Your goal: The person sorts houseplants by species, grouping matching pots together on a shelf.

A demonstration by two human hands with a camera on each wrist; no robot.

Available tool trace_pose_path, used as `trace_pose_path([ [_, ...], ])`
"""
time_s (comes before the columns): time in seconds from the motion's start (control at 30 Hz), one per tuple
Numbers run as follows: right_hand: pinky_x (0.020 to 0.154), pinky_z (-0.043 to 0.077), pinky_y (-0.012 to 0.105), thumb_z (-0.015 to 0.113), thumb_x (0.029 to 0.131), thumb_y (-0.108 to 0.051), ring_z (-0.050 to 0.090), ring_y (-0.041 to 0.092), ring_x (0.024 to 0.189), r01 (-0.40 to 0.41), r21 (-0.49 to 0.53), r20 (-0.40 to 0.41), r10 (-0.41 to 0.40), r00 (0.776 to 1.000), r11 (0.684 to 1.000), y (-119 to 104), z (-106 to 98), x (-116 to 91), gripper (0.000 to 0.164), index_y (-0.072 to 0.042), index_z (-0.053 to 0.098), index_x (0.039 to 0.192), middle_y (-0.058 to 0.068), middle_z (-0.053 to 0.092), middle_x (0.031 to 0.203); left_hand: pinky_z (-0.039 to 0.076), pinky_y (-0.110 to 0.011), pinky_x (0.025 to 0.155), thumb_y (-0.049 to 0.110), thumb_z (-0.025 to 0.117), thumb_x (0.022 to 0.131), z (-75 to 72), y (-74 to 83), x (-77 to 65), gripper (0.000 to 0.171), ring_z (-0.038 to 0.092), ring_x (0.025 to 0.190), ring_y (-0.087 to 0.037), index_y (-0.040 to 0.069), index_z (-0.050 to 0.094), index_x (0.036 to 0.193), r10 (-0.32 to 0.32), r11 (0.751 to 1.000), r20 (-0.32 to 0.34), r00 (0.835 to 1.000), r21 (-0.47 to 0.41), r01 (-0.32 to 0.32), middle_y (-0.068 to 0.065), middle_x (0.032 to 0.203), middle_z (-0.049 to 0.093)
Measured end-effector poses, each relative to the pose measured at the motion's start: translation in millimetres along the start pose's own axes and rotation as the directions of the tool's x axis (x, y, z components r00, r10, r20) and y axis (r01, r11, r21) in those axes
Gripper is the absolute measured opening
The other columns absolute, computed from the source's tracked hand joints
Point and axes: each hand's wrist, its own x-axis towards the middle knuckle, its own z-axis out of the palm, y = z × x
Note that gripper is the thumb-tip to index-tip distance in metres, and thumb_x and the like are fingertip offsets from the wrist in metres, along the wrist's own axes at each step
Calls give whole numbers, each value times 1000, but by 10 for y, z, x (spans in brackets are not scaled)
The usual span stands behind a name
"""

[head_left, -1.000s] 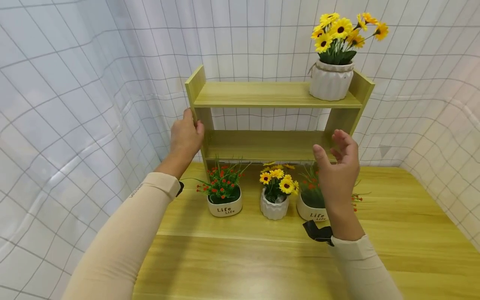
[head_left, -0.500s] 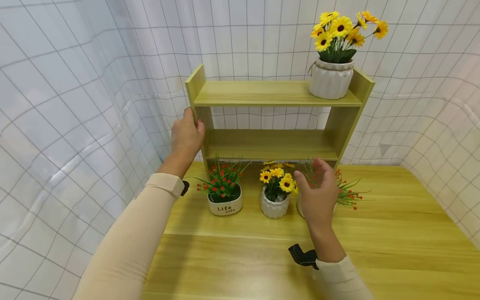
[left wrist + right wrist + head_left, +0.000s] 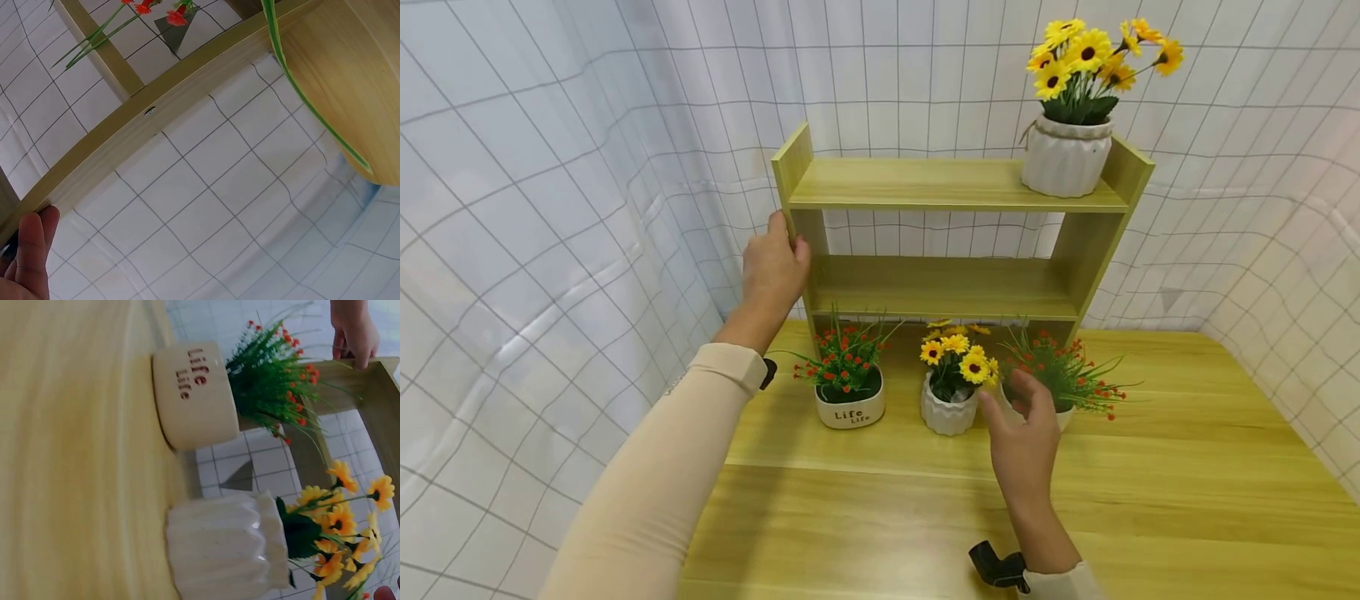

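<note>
White curtain (image 3: 910, 75) with thin grid lines hangs behind and at both sides of a yellowish wood-grain table (image 3: 865, 517). On this table, toward the back, stands the shelf (image 3: 940, 292), upright and of similar wood colour. Left hand (image 3: 775, 262) grips its left side panel, with the fingers bent round the edge. Right hand (image 3: 1026, 442) has thumb and fingers apart and slightly curved, just in front of the right pot (image 3: 1066, 418) and beside the middle pot (image 3: 949, 414); whether it touches one of them, I cannot tell.

These two pots stand on the table before the shelf. The middle pot is white and ribbed, with yellow flowers; the right pot, partly covered by the hand, has green grass with small red flowers. At the other end of this row is the left pot (image 3: 850, 411), cream, with the same red kind of plant. On its front one can read "Life" in larger letters and, below it, a smaller "Life".

Higher, on the top board at its right end, the top pot (image 3: 1066, 158) is standing, white, with twine (image 3: 1067, 132) round its neck and yellow flowers. Small letters near the cuff of the left sleeve (image 3: 647, 467) are not readable.
</note>
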Motion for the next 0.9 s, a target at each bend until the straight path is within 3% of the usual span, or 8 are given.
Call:
trace_pose_path([
  [0.23,94,41,45,76,89,-30,51,29,120,-31,18,20,31,999,999,136,73,-168,58,2,54,132,18,56,130,52,-55,69,19,51,99,13,-2,6,29,66,89,-49,-1,50,120,3,1000,-3,1000,-6,-3,-32,94,65],
  [0.5,97,41,47,76,89,-23,51,30,122,-151,-18,60,151,987,988,314,180,-187,56,3,53,133,19,55,132,52,-51,61,19,52,98,1,-39,2,30,67,78,-44,1,50,121,27,999,-12,1000,-27,-28,-27,87,67],
  [0.9,102,37,51,77,88,-19,45,36,127,-202,-25,132,203,970,979,456,333,-146,60,5,47,134,22,48,136,53,-53,73,30,48,100,16,-53,32,45,68,91,-42,6,47,137,-4,999,-3,1000,-51,3,-22,107,70],
])
